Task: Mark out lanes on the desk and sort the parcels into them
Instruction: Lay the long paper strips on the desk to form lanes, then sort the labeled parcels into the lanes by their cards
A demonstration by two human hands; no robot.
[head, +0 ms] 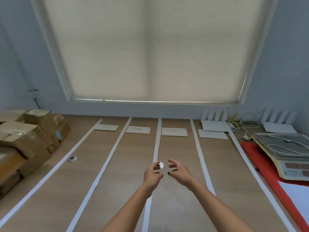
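**Lanes marked, parcels unsorted**

Judged as the turn from marking to sorting: desk [175, 206] crossed near to far by five white strips [115, 148], with four paper labels [138, 130] at the far ends of the lanes. Parcels [28, 139] stacked at far left, outside every lane. Next move judged as a reach left for a box.

Scale [284, 151] on red mat [267, 173] at right, cables [240, 126] beyond. Left hand [153, 174] and right hand [179, 171] raised over the middle strip, fingers loosely curled, holding nothing. Small round desk grommet [161, 165] just past the left hand.
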